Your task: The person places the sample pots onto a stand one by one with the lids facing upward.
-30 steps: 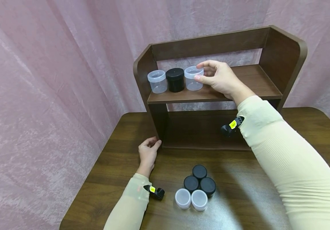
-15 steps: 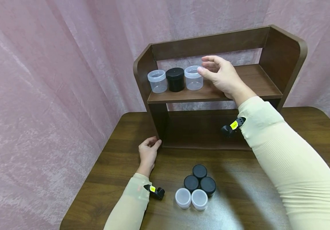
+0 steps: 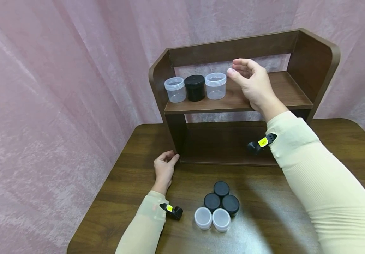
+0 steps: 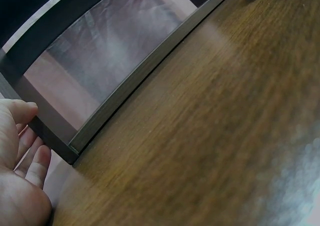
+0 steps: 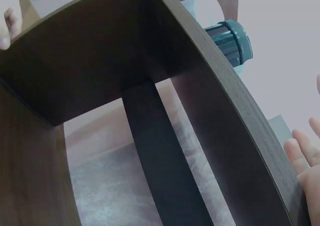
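Head view: a brown two-tier shelf (image 3: 314, 61) is being carried by a brown wooden surface (image 3: 122, 197). Upper tier, left part: three upright jars are being displayed in a close row, namely left clear jar (image 3: 176, 92), black jar (image 3: 195, 90), right clear jar (image 3: 215, 89). Right hand (image 3: 255, 83): is being held just beside the right clear jar, fingers loosely curved, thumb parted from them; nothing is being grasped. Left hand (image 3: 164, 168): the shelf's lower left front edge is being pinched between thumb and fingers, as is also being shown in the left wrist view. Surface, before the shelf: three black jars (image 3: 212, 202) are being grouped in a triangle, two clear jars (image 3: 203, 218) being set side by side nearer the camera. Pale sleeves (image 3: 316, 176) are being worn on both arms. Backdrop: a pink curtain (image 3: 58, 106) is being hung in folds.
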